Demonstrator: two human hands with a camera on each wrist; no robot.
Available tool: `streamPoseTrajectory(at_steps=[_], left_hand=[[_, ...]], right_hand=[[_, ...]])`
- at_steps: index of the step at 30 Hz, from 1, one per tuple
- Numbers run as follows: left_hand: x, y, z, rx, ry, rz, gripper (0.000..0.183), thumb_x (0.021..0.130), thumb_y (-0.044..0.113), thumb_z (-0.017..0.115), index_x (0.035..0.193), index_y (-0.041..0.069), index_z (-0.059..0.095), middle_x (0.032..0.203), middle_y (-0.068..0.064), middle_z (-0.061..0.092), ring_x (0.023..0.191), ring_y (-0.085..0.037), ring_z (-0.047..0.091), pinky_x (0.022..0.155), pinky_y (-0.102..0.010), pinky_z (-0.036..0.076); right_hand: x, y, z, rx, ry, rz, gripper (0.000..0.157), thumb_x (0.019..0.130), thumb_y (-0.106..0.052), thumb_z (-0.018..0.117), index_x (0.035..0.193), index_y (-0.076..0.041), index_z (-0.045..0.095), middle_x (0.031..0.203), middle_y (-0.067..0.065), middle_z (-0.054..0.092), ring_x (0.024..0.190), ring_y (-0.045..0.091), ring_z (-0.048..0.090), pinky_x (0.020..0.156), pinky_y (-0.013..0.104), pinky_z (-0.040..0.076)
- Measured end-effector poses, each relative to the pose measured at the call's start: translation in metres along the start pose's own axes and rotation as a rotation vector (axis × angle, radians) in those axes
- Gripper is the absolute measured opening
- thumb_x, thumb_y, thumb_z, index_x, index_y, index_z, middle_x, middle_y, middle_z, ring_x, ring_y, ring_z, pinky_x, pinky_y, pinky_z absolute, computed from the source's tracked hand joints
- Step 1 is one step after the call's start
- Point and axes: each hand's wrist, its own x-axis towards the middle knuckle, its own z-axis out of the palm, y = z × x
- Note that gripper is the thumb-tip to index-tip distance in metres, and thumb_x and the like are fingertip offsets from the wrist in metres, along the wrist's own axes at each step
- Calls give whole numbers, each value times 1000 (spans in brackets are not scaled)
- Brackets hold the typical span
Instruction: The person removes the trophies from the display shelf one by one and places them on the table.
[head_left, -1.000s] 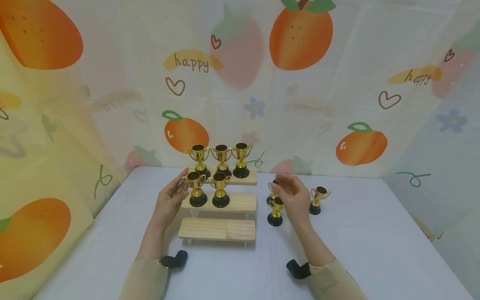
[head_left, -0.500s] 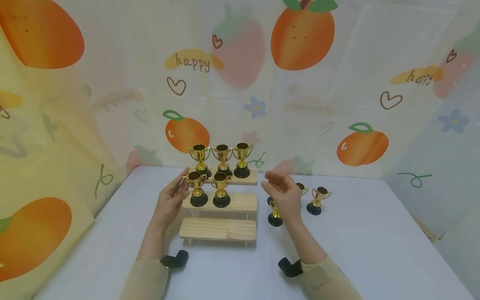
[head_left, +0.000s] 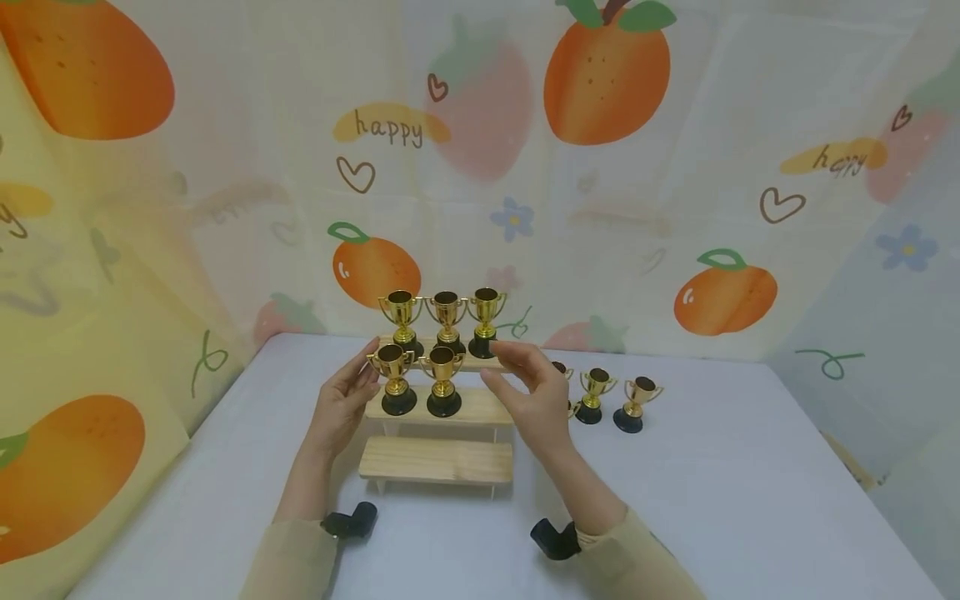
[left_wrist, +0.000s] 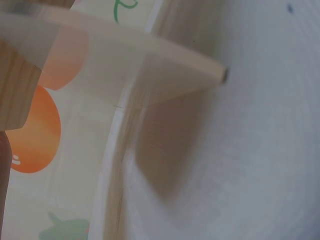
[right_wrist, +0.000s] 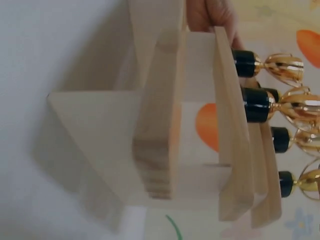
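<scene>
A three-tier wooden display stand (head_left: 435, 460) bears small gold trophy cups on black bases. Three stand on the top tier, among them the right-end trophy (head_left: 486, 321); two more, including the left trophy (head_left: 396, 379), are on the middle tier. My left hand (head_left: 339, 408) rests at the stand's left end, fingers by the top tier, thumb near the middle one; the right wrist view shows part of it behind the tiers. My right hand (head_left: 534, 398) is at the right end, thumb and fingers apart, with nothing seen between them. Its fingertips overlap the top tier near the trophy's base.
Right of the stand, several trophies are on the white table, including the nearer gold trophy (head_left: 595, 395) and an outer trophy (head_left: 637, 404); my right hand partly hides others. A fruit-print cloth (head_left: 600, 208) hangs behind. The bottom tier bears no trophies.
My right hand has moved left from beside the loose trophies to the stand's right end, uncovering a trophy on the table. My left hand has stayed at the left end.
</scene>
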Motion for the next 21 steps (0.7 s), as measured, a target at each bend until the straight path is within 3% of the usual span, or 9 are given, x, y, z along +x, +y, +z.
streamPoseTrajectory(at_steps=[7, 21], left_hand=[[-1, 1, 0, 27, 12, -12, 65, 93, -17, 45, 153, -7, 21, 165, -3, 26, 132, 10, 48, 113, -12, 38], [0, 2, 2, 21, 14, -13, 65, 93, -17, 45, 153, -8, 21, 163, 2, 30, 131, 10, 49, 113, -12, 39]], right_hand=[[5, -2, 15, -1, -94, 58, 39, 84, -11, 78, 120, -5, 66, 123, 16, 68, 119, 30, 65, 106, 27, 55], [11, -2, 41, 16, -165, 134, 44, 80, -8, 80, 122, -6, 65, 126, 12, 67, 113, 27, 66, 100, 27, 59]])
